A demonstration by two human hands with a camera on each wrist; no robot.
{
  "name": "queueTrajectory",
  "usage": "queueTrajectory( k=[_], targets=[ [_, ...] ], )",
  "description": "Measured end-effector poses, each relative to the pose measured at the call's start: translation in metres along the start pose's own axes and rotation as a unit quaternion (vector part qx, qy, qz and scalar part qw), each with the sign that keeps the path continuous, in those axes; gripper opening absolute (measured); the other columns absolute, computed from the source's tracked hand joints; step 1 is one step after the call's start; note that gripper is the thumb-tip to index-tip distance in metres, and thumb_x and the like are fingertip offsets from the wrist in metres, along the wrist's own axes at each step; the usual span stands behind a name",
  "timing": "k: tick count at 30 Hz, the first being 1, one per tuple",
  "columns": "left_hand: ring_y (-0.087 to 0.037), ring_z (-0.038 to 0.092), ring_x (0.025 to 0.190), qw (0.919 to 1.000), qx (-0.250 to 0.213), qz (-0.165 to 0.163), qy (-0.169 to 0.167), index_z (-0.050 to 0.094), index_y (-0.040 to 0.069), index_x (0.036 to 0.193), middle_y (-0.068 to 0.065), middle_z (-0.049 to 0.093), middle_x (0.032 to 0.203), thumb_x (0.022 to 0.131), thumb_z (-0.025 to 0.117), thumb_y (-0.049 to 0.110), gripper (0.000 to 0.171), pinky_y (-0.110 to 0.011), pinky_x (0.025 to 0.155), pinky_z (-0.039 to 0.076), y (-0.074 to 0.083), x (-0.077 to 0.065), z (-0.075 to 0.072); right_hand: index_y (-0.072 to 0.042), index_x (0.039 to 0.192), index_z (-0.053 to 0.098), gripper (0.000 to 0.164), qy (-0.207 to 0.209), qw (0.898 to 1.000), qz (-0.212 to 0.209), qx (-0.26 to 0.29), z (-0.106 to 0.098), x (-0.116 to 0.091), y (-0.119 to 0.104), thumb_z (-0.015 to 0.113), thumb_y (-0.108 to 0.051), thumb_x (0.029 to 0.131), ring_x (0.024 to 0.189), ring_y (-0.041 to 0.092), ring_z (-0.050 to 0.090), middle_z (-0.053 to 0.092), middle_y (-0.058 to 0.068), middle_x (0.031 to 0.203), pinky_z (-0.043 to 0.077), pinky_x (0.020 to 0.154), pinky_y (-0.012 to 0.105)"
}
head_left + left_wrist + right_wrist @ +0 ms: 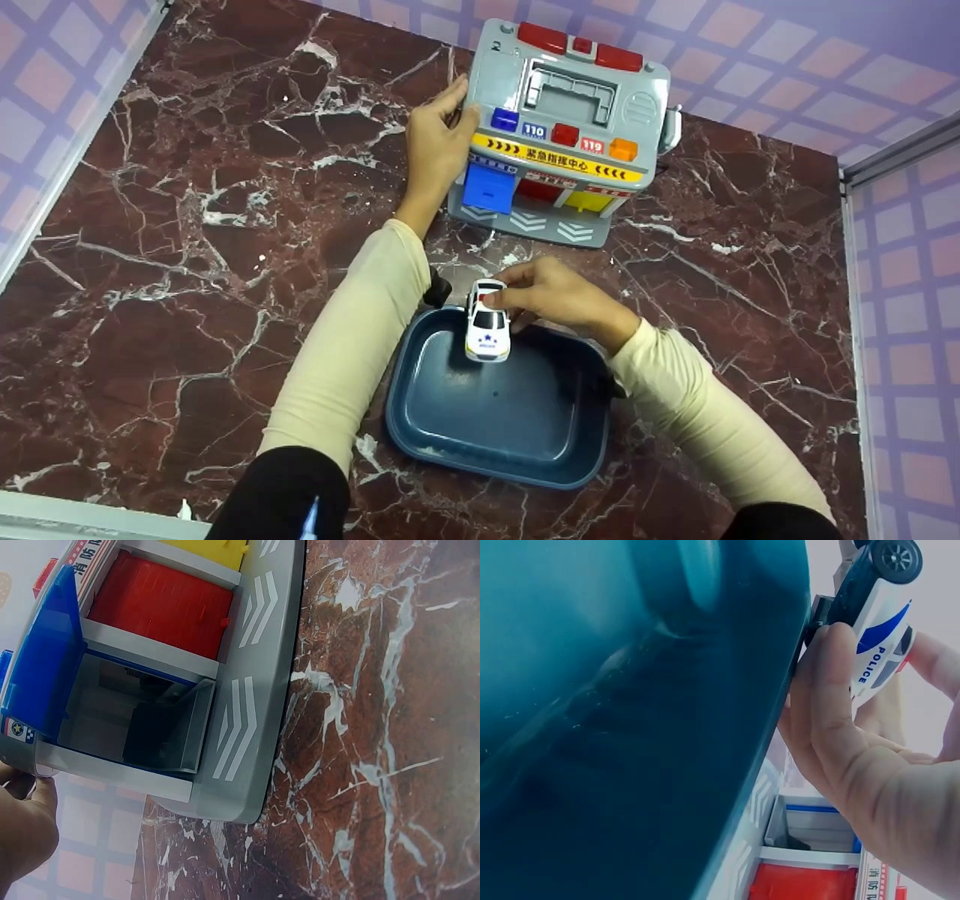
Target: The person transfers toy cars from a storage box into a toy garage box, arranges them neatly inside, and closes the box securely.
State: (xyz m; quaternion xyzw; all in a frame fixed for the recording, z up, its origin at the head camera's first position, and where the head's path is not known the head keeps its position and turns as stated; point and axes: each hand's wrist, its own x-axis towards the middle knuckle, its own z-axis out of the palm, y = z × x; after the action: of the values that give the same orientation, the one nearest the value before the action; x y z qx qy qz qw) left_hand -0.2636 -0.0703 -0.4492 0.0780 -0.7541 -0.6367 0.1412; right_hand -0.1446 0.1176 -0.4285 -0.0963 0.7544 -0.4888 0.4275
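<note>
My right hand (566,296) pinches a white toy police car (487,330) by its rear part, thumb on the roof. The car overlaps the far rim of a dark blue plastic tub (495,476) in the head view. In the right wrist view, fingers bear against the car's underside and "POLICE" shows on its flank. My left hand (442,146) grips the left side of a grey toy rescue station (637,86), thumb near the front corner. Its blue garage door (46,652) stands raised, showing a hollow bay; the red door (161,604) and yellow door (210,556) are down.
The station's grey ramp (559,231) with white chevrons faces the tub. All stands on a dark red marbled tabletop (187,315). Checkered panels (911,337) border the table at the sides and back.
</note>
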Motion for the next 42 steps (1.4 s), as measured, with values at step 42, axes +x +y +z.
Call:
queueTrajectory(
  k=[42],
  targets=[
    [-0.012, 0.05, 0.137, 0.9999, -0.004, 0.013, 0.0, 0.059, 0.0, 0.132, -0.009, 0.057, 0.142, 0.095, 0.067, 0.01, 0.04, -0.005, 0.11, 0.03, -0.001, -0.001, -0.001, 0.0, 0.133, 0.062, 0.04, 0.08, 0.995, 0.054, -0.036, -0.037, 0.044, -0.027, 0.068, -0.012, 0.095, 0.101, 0.027, 0.066, 0.068, 0.018, 0.121, 0.055, 0.099, 0.049]
  ],
)
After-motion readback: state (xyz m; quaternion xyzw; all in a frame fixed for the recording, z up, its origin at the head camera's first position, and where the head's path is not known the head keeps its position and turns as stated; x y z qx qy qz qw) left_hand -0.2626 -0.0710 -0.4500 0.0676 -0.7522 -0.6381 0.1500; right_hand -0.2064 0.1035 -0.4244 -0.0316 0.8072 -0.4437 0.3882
